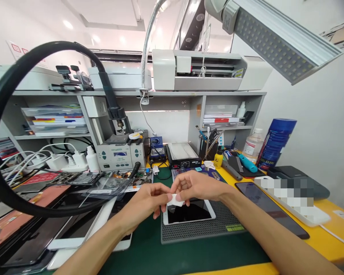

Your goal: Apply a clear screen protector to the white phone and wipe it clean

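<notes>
Small white piece (177, 200). Location: between the fingertips of both hands, above the far left part of a white-framed tablet (196, 212). Gap or contact with the screen: not possible to tell from this angle. Material: perhaps folded paper, tissue or thin cloth; exact kind unclear.

Left hand (149, 198): drawn nearly closed, thumb and forefinger in a pinch on the left side of the piece, other fingers loosely curled below. Right hand (200, 186): likewise nearly closed, thumb on the right part of the same piece, fingers bent behind.

Handling, by judgement: very light, soft, apt to crease or tear under a hard pull. Best hold: opposite edges, with a light pinch.

Tablet: lying dark screen up on a grey textured mat (195, 236), the mat itself on a green sheet over the yellow desk (329, 241). By judgement: thin, stiff, fairly light; glass face slippery, prone to smudges and cracks. Best hold: the pale side edges, without pressing on the screen.

Also about: yellow bottle (218, 160), beyond the right hand; large dark panel (271, 206), right of the mat; grey control unit (122, 156), beyond the left hand.
</notes>
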`<state>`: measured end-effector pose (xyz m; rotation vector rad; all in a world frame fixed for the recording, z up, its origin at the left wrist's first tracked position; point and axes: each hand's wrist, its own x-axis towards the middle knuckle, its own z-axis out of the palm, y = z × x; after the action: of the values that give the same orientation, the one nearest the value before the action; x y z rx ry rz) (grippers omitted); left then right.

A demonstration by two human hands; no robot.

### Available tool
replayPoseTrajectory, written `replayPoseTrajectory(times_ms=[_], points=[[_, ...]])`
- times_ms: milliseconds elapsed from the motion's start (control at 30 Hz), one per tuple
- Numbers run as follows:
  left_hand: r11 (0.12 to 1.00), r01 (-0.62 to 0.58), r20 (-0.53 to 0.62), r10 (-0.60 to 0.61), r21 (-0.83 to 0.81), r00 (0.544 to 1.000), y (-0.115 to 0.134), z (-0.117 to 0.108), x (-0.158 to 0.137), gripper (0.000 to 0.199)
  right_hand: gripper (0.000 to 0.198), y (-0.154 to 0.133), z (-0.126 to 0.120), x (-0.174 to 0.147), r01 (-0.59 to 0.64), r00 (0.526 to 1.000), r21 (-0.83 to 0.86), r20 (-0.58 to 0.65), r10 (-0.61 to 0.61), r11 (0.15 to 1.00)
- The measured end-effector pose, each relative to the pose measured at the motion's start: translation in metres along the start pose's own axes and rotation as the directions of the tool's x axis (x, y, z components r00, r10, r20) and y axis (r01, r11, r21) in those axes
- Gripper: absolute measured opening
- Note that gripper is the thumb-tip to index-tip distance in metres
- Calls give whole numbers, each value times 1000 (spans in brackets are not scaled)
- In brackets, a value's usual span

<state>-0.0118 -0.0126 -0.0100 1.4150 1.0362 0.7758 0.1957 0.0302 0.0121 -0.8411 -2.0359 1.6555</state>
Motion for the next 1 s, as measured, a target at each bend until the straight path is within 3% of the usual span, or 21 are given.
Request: replayPoseTrajectory(times_ms=[167, 300, 533, 733, 900, 1000], points=[[1000, 15, 50, -14, -16, 999, 2, -1, -2, 23, 32, 2, 0, 1, -16, 1000, 78, -5, 16, 997], [1000, -22, 23, 22, -12, 999, 4, 0, -3, 20, 32, 1, -1, 0, -80, 997, 95, -7, 81, 992], [961, -218, -42, 228, 170, 973, -6, -3, 2, 19, 18, -4, 1, -1, -180, 983, 118, -2, 181, 977], [903, -295, -62, 329, 313, 942, -9, -2, 2, 17, 25, 4, 6, 5, -131, 991, 266, 24, 129, 955], [775, -373, -80, 475, 511, 876, -9, 0, 0, 16, 25, 3, 2, 2, -29, 997, 200, -63, 42, 979], [714, -406, -77, 538, 570, 839, -9, 1, -1, 18, 40, -4, 3, -2, -14, 999, 130, -43, 20, 991]])
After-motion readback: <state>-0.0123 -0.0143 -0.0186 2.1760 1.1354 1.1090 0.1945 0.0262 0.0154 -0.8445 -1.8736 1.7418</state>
